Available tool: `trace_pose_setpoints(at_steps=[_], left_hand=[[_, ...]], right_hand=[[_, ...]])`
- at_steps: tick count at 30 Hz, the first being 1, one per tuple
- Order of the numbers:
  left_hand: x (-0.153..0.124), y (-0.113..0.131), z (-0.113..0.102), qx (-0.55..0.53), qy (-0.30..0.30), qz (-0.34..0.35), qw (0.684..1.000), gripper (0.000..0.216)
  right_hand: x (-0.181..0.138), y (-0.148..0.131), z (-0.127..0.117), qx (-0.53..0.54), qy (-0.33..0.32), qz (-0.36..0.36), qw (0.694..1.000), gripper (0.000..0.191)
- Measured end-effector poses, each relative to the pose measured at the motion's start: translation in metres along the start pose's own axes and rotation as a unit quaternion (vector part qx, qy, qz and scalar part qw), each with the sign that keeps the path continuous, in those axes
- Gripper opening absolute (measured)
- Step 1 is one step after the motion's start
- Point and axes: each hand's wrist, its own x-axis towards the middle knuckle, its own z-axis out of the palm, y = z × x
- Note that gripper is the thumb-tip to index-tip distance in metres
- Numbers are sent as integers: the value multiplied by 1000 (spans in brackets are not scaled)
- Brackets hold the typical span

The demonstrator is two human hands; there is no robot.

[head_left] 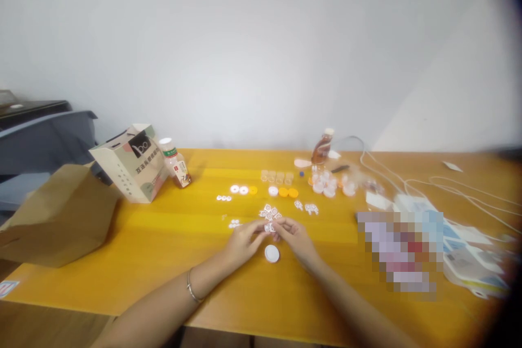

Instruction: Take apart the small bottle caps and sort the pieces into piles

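Between the fingertips of my left hand and my right hand is a small white piece with dark markings; both hands are closed on it. Its exact kind is too blurred to make out. Just beyond the fingers lies a loose pile of white patterned pieces. Nearer to me, below the hands, a round white lid-like disc rests on the table. Several tiny white round pieces lie beside my left fingers. Two groups of similar patterned pieces sit past my right hand.
White rings and yellow discs form a row, with clear cups behind. Clear containers cluster at the right near a brown bottle. At left stand a drink bottle, a carton bag and brown paper. Cables trail right.
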Motion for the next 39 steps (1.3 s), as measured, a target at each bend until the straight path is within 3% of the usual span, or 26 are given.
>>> trace_pose_setpoints(at_steps=[4,10,15,22,29,39], left_hand=[[-2,-1,1,113,-16,80,990,25],[-1,4,1,216,-53,116,968,21],[0,2,1,205,-45,111,971,20],[1,-6,-8,194,17,105,975,22],[2,-9,-11,175,1,73,982,25],[1,-7,-13,173,-41,65,982,41]], right_hand=[[0,3,0,-20,15,-4,1000,31],[1,8,1,-57,35,-19,998,31],[1,8,0,-107,37,-63,992,28],[7,4,-18,-184,119,-93,971,27],[16,6,-30,-214,160,-96,959,31],[25,24,-27,-227,110,-107,962,24]])
